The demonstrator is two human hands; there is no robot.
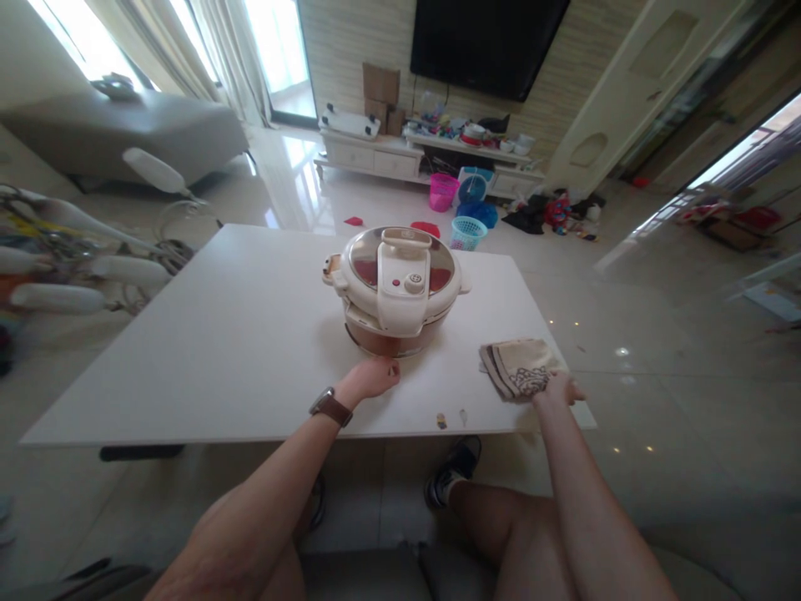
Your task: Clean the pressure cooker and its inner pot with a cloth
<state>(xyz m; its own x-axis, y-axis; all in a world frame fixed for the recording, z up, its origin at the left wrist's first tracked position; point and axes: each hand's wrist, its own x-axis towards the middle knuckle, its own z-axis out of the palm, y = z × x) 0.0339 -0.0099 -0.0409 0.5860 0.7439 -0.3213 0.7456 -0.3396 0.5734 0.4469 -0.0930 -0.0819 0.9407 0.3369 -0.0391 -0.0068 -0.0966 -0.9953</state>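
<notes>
A cream electric pressure cooker (404, 292) with a closed lid stands on the white table (250, 334). My left hand (370, 378), with a brown-strapped watch (331, 406) on its wrist, rests on the tabletop just in front of the cooker's base; its fingers are curled in and nothing shows in them. At the right end of the table lies a folded beige cloth (516, 367) with a dark printed pattern. The fingers of my right hand (563, 389) are closed on the cloth's right front corner, and the fingertips are partly hidden.
Near the table's front edge lie a small yellow and dark piece (441, 421) and a small pale piece (464, 416). Beyond the table, a pink basket (444, 192) and a light blue basket (468, 234) stand on the floor. Cushioned metal equipment (118, 269) stands at left.
</notes>
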